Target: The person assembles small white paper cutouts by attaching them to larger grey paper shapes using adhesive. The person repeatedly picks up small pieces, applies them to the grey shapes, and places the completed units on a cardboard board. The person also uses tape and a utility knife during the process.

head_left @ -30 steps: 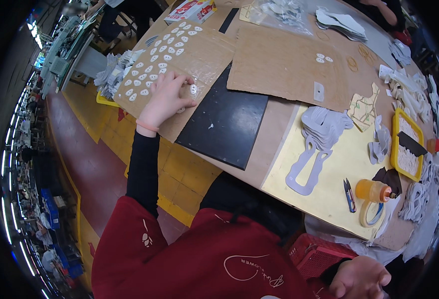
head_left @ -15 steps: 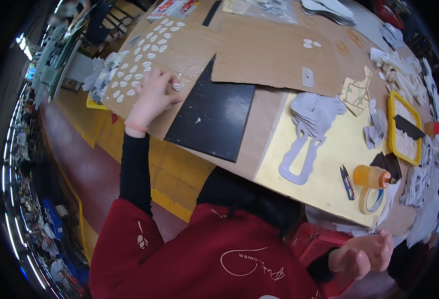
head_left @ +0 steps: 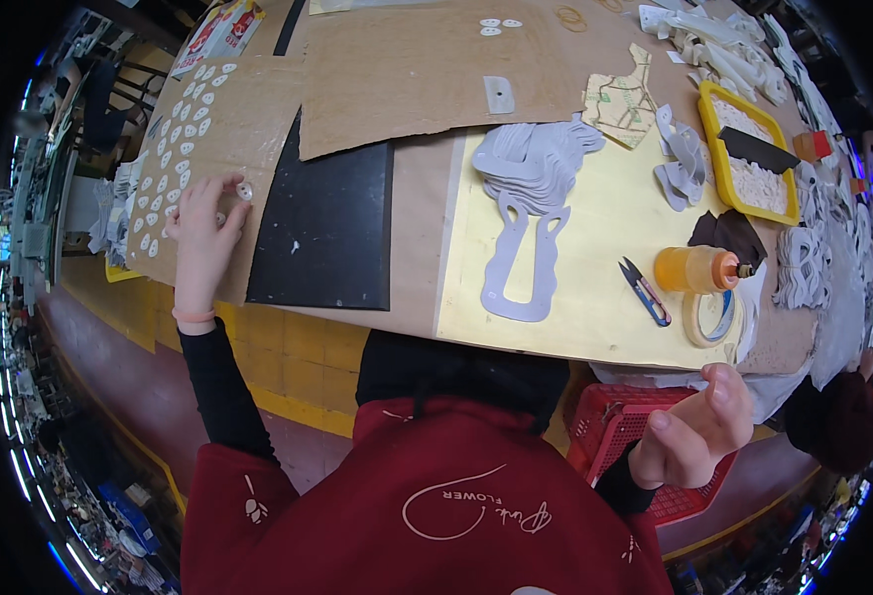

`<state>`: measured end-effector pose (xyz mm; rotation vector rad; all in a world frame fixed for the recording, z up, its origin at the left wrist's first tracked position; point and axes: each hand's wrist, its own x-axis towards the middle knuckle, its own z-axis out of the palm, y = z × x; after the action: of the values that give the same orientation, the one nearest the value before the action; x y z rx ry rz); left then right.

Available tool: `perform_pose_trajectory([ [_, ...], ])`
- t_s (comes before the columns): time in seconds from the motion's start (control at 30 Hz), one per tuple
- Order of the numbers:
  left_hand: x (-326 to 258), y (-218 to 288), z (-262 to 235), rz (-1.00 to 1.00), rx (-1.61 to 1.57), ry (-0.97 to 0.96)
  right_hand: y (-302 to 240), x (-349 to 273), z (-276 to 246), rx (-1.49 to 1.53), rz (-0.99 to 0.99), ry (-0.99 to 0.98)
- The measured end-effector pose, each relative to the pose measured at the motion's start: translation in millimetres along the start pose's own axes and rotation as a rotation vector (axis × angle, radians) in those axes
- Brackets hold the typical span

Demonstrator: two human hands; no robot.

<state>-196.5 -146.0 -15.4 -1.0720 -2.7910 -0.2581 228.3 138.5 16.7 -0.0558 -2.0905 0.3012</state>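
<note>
My left hand (head_left: 206, 226) is at the left side of the table, low over a brown cardboard sheet (head_left: 230, 114). Thumb and fingers stand apart. Just beyond their tips a small white oval piece with dark marks (head_left: 245, 190) lies on the cardboard; whether a fingertip touches it I cannot tell. Several similar white pieces (head_left: 182, 167) are spread in rows on the same sheet, some hidden under the hand. My right hand (head_left: 695, 428) is half curled, palm up, off the table's front edge, fingers apart, nothing visible in it.
A black board (head_left: 332, 233) lies beside a second cardboard sheet (head_left: 407, 74). Stacked grey cutouts (head_left: 528, 174), thread snips (head_left: 645, 292), an orange bottle (head_left: 692, 269) and a tape roll (head_left: 709, 317) lie right. Farther right is a yellow tray (head_left: 792, 188); a red basket (head_left: 595, 431) stands below.
The view has swung, so the table sits further left. My left hand's fingers have spread, and the white piece that was at their tips now lies just clear. My right hand stays raised.
</note>
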Motion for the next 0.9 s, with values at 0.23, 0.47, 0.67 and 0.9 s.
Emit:
perform_pose_trajectory([
  [0.23,-1.2,7.9,-11.9,-0.073,0.033,-0.068,-2.0,-5.4,-1.6,-0.033,0.089,-0.03],
  [0.47,8.6,5.7,-18.7,-0.084,-0.011,-0.104,-5.3,-8.8,-2.1,-0.041,0.172,-0.083],
  [0.67,11.0,4.6,-16.2,-0.088,-0.099,-0.081,-9.8,-4.7,4.3,-0.013,0.208,-0.11],
  [0.9,11.9,12.3,-5.3,-0.075,-0.211,0.052,-10.2,-2.6,8.8,0.014,0.214,-0.102],
])
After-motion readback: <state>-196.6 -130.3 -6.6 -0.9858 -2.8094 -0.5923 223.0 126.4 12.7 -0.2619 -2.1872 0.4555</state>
